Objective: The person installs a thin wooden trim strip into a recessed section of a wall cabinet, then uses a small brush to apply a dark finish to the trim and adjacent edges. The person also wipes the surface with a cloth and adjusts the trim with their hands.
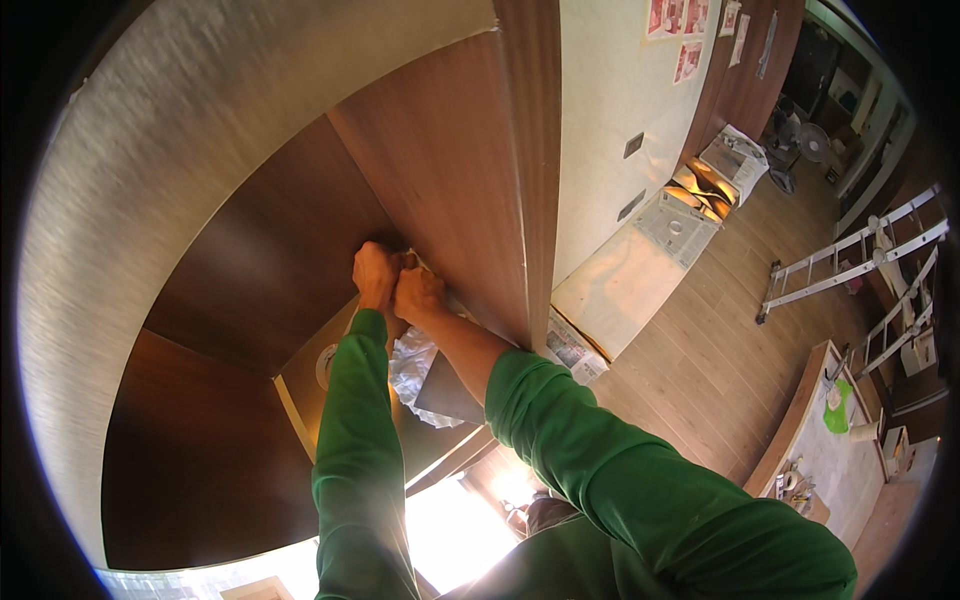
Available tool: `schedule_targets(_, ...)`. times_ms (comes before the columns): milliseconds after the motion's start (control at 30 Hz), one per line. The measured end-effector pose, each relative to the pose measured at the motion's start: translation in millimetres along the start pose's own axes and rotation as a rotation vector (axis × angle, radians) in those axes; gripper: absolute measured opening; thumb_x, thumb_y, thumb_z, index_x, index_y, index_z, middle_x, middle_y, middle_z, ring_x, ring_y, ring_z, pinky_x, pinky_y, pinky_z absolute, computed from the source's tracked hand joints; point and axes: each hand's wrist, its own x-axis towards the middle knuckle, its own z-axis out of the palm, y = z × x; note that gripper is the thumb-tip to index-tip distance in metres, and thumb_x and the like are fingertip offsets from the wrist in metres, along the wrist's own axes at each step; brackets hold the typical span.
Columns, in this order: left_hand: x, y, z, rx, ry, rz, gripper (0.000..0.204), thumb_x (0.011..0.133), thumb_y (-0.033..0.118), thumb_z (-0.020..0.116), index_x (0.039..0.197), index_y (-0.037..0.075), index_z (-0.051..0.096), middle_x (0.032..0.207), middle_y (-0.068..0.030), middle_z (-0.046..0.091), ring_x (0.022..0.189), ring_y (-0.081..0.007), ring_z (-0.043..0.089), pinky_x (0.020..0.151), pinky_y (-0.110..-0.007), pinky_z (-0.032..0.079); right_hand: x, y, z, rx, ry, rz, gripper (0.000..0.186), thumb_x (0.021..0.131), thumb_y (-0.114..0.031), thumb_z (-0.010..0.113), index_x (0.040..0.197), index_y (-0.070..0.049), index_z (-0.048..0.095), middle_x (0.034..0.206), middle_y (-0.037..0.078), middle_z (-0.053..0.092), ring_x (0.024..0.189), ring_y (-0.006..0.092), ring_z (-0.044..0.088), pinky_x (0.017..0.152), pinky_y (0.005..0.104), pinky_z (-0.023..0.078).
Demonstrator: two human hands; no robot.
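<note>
Both my hands are raised to the inner corner of a brown wood-panelled recess. My left hand (376, 275) is closed like a fist by the dark back panel (280, 240). Right beside it my right hand (420, 293) is also closed, its fingers near the reddish-brown side panel (440, 150). A small pale bit shows at the fingertips, too small to name; the fingers hide whatever they grip. Under my forearms lie crumpled whitish sheeting (410, 370) and a grey flat board (447, 392). A pale roll (325, 366) sits left of my left forearm.
A brushed metallic curved band (170, 150) borders the recess. On the right are a low bench (610, 300) partly covered with newspaper, an aluminium ladder (850, 265), a fan (812, 142) and a pale-topped counter (845, 475) with a green bag (838, 408). Bright light comes from below.
</note>
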Motion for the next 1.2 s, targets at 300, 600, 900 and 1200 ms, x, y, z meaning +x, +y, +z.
schedule_targets(300,-1.4,3.1,-2.9,-0.017,-0.042,-0.024,0.032,0.076,0.028,0.08,0.091,0.0,0.078,0.099,-0.0257,0.074,0.097,-0.0439,0.071,0.083,-0.049,0.057,1.7,0.3,0.1,-0.023,-0.021,0.002,0.032,0.089,-0.026,0.071,0.116,-0.009,0.074,0.118,0.015,0.074,0.112,0.0278,0.072,0.091,0.0392,0.06)
schedule_targets(600,-2.0,2.1,-1.7,-0.045,-0.03,-0.03,0.03,0.077,0.028,0.08,0.091,0.002,0.079,0.097,-0.0254,0.074,0.096,-0.0437,0.071,0.083,-0.05,0.057,-2.5,1.1,-3.7,-0.011,-0.021,-0.002,0.03,0.088,-0.024,0.074,0.114,-0.009,0.075,0.118,0.014,0.074,0.112,0.028,0.072,0.09,0.0384,0.06)
schedule_targets(900,-4.3,2.7,-2.5,-0.053,-0.014,-0.016,0.029,0.076,0.029,0.08,0.088,0.002,0.078,0.094,-0.0248,0.074,0.093,-0.0431,0.072,0.081,-0.05,0.056,5.0,3.3,8.4,0.025,0.04,0.027,0.027,0.08,-0.025,0.079,0.101,-0.008,0.078,0.107,0.016,0.076,0.104,0.0306,0.074,0.087,0.0418,0.061)
schedule_targets(1200,-2.7,-0.9,-3.2,-0.041,-0.018,0.04,0.028,0.077,0.029,0.08,0.085,0.002,0.078,0.089,-0.0239,0.073,0.087,-0.0422,0.071,0.077,-0.049,0.056,3.7,3.2,11.1,-0.014,0.09,-0.017,0.025,0.083,-0.024,0.076,0.1,-0.007,0.078,0.107,0.017,0.076,0.103,0.0311,0.074,0.087,0.0419,0.061)
